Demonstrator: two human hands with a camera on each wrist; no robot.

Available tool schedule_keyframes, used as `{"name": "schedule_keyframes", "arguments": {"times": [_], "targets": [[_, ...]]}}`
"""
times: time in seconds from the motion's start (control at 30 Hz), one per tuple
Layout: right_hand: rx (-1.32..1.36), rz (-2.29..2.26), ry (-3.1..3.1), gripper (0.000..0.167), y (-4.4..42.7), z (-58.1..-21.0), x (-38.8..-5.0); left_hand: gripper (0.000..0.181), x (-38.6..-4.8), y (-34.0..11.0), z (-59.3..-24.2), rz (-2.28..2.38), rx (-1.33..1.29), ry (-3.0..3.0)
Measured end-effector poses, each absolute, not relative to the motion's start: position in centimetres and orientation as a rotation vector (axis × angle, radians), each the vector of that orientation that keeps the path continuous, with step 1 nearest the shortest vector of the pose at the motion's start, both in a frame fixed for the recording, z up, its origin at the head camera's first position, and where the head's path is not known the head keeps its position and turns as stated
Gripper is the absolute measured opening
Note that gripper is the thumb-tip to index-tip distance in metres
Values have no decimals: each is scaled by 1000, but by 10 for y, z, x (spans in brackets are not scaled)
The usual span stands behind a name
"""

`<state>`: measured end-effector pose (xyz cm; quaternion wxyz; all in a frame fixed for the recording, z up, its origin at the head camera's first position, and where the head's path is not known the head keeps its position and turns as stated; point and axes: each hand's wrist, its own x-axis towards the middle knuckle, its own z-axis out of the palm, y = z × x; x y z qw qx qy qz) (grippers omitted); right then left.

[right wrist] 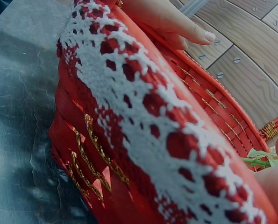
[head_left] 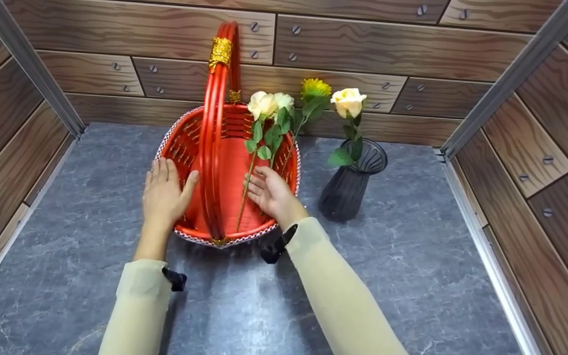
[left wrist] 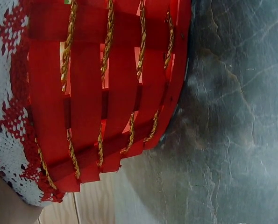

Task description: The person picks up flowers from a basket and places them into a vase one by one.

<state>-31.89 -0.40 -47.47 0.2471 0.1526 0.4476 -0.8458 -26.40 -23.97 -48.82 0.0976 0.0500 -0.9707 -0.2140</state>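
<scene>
Pale flowers [head_left: 263, 105] leaning far right in red basket [head_left: 232, 158]

Left hand [head_left: 164, 193]: fingers straight, along the left side. Right hand [head_left: 275, 193]: fingers loosely bent, apparently empty, near a stem [head_left: 242, 208]. An outward brush could slide the unsecured flowers sideways.

On the tabletop [head_left: 437, 276] stands a basket [head_left: 234, 153], flowers [head_left: 263, 105] inside with heads toward its one o'clock. The left hand [head_left: 163, 197] is at its eight o'clock, the right hand [head_left: 274, 195] at four. At three o'clock stands a vase [head_left: 345, 192] holding a rose [head_left: 349, 102].
</scene>
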Motion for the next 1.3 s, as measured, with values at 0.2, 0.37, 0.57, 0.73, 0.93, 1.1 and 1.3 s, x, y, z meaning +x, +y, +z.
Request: {"name": "schedule_keyframes", "arguments": {"times": [0.2, 0.37, 0.57, 0.73, 0.93, 1.1, 1.3], "targets": [[426, -2346, 1214, 22, -5, -477, -319, 93, -264, -240, -488, -634, 154, -2871], [387, -2381, 1181, 32, -4, -476, -318, 94, -264, -240, -488, -633, 149, -2879], [312, -2389, 1154, 34, -3, -475, -319, 95, -266, -240, -487, -627, 153, -2874], [266, -2370, 1169, 30, -4, -474, -319, 93, -266, -241, -487, -629, 158, -2866], [222, -2359, 1219, 37, -3, -474, -318, 94, -267, -241, -488, -625, 150, -2868], [166, -2364, 1215, 40, -4, -474, -318, 93, -267, -240, -487, -624, 152, -2871], [122, -2352, 1213, 37, -5, -476, -315, 94, -264, -240, -489, -624, 153, -2872]]}}
